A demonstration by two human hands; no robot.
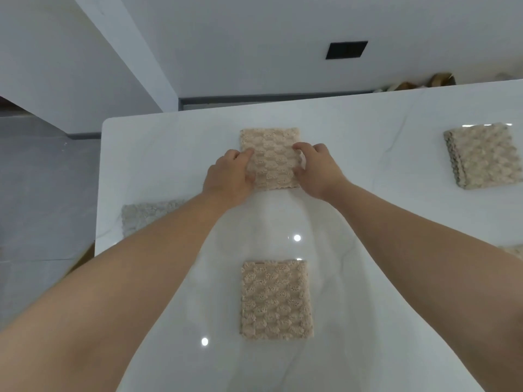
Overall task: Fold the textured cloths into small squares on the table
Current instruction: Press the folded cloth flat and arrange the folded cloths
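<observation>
A glossy white marble-look table holds folded beige bobble-textured cloths. The far middle cloth lies flat at the centre. The left hand pinches its left edge and the right hand its right edge, fingers curled. A nearer folded cloth lies between the forearms, and a third folded cloth sits well apart at the right.

A plain indoor room, seemingly a home: glossy white marble-look bench, bare white walls, grey tiled floor at 9 o'clock, black wall plate at 1 o'clock.
</observation>
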